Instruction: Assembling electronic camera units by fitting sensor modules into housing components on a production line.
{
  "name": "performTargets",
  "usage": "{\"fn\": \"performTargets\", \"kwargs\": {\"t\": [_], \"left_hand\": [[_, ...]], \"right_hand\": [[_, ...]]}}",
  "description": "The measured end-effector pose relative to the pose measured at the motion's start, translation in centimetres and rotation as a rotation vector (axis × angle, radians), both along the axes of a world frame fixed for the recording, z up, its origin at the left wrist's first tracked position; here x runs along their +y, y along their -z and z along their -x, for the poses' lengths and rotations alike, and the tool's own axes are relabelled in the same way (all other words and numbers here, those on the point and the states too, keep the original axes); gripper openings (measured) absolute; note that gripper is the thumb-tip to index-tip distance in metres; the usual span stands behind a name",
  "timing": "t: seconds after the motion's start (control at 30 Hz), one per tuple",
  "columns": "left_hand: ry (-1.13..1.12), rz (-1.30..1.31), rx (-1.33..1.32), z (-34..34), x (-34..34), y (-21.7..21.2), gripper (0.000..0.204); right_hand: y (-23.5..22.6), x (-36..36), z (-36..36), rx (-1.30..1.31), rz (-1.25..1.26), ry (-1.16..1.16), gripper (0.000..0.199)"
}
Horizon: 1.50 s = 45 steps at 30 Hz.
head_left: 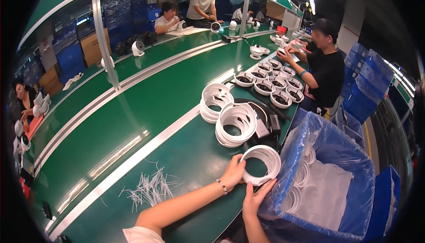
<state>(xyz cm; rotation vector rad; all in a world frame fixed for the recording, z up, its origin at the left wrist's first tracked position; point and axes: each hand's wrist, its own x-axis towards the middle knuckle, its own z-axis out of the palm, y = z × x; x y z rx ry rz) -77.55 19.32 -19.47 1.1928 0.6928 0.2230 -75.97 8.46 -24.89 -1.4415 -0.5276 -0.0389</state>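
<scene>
Both hands, left hand and right hand, closed their grip on white plastic ring, near bench edge beside blue bin. Looked light, stiff, smooth; hold by rim.

Green surface lies open to the left of the hands, apart from a scatter of thin white ties. Ahead, two stacks of white rings and a black adapter block the way. Right side closed off by blue-lined bin, close to the edge
</scene>
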Motion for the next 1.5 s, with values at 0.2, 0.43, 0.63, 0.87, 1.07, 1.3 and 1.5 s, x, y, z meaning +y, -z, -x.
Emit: {"fn": "performTargets", "kwargs": {"t": [0.2,0.43,0.63,0.87,1.07,1.3,1.5], "left_hand": [[-0.259,-0.093,-0.214,-3.0,0.3,0.4,0.037],[-0.247,-0.406,-0.406,2.8,-1.5,2.2,0.049],[-0.117,-0.435,-0.421,4.2,-2.7,2.4,0.050],[-0.135,-0.502,-0.367,4.9,-2.6,2.5,0.051],[-0.156,-0.488,-0.378,4.3,-2.3,2.4,0.051],[-0.187,-0.485,-0.380,5.0,-1.9,2.2,0.054],[-0.179,-0.505,-0.398,5.9,-3.0,2.5,0.057]], "right_hand": [[-4.6,-1.3,1.3,-0.212,0.243,-0.143,0.089],[-13.4,-15.3,-2.2,-0.964,0.338,-0.119,0.034],[-13.7,-16.1,-12.4,-0.428,1.021,-0.938,0.042],[-0.8,-11.7,-14.0,-0.503,1.450,-1.350,0.043],[0.7,-13.1,-15.2,-0.365,1.361,-1.409,0.042],[-1.6,-13.3,-14.5,0.367,1.025,-1.262,0.037],[1.5,-12.3,-13.2,-0.005,1.105,-1.090,0.034]]}}
